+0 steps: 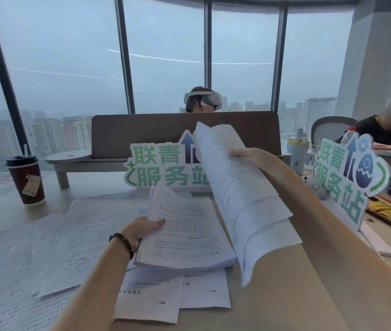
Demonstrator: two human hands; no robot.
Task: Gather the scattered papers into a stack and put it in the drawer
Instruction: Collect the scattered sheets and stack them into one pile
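Observation:
My left hand (143, 229) grips the left edge of a thick stack of printed papers (189, 237), its thumb on the top sheet, above the desk's middle. Held up in the air to the right of that stack are several printed sheets (240, 194), which my right hand (259, 161) grips by their far edge; they hang down toward me. More loose papers (65, 244) lie spread over the left of the desk, and two sheets (173, 292) lie under the stack's near edge. No drawer is in view.
A dark red coffee cup (26, 182) stands at the back left. Two green-lettered signs (163, 168) (347, 177) stand behind and right of the papers. A brown divider (142, 132) backs the desk, with a headset-wearing person (203, 100) beyond it. Clutter (390, 211) fills the right.

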